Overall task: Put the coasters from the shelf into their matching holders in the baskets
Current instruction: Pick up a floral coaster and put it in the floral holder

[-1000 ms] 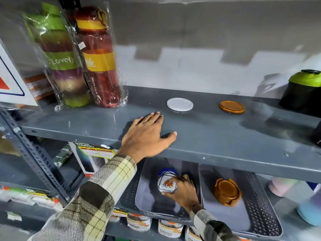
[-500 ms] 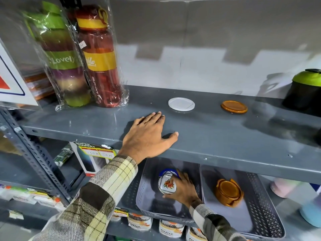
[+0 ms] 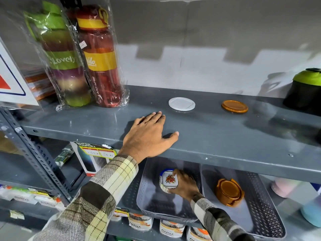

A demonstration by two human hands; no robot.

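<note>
White and flat, the round coaster point(image 3: 181, 104) lies on the grey shelf point(image 3: 217, 129) just beyond the fingers point(image 3: 157, 116) of the left hand point(image 3: 147, 136), which rests palm-down and spread on the metal, gripping nothing. Further off to the right of those fingers sits the brown coaster point(image 3: 234, 106), also flat, apart from the white one. Both look thin, rigid and light, probably plastic, and on painted steel they would likely slide rather than lift, so drawing one to the shelf's front lip and pinching it by the rim seems the sensible hold. Below, the right hand point(image 3: 185, 186) has its fingers closed around the edge of a floral coaster point(image 3: 169, 179) seated in the white holder point(image 3: 164, 186) inside the left grey basket point(image 3: 149, 204). To the right of that hand, the brown holder point(image 3: 229, 192) waits in the neighbouring basket point(image 3: 265, 214).
</note>
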